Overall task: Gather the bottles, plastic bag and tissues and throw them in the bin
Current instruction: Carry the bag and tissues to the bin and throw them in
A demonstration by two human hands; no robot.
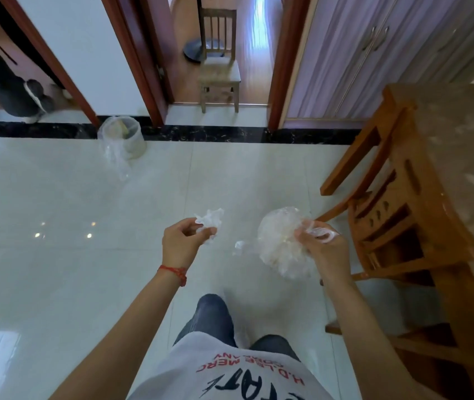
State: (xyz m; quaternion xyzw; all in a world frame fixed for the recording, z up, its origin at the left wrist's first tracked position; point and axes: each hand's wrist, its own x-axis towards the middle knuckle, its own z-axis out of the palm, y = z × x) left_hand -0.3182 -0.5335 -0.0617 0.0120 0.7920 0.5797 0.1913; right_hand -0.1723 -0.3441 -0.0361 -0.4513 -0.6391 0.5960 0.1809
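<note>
My left hand (182, 242) pinches a crumpled white tissue (210, 222) in front of me, above the floor. A clear, bulging plastic bag (280, 246) hangs from my right hand (321, 245), which grips its bunched top. A small white scrap (239, 246) shows between the two hands; whether it lies on the floor or hangs from the bag I cannot tell. The bin (127, 137), lined with a clear bag that spills down its front, stands on the floor by the far wall, ahead and to the left. No bottles are visible.
A wooden table (443, 168) and a wooden chair (386, 226) pushed under it stand close on my right. Another wooden chair (219, 67) sits in the doorway straight ahead. A person's legs and shoes (32, 95) show in the left doorway. Glossy tiled floor (56, 226) lies between me and the bin.
</note>
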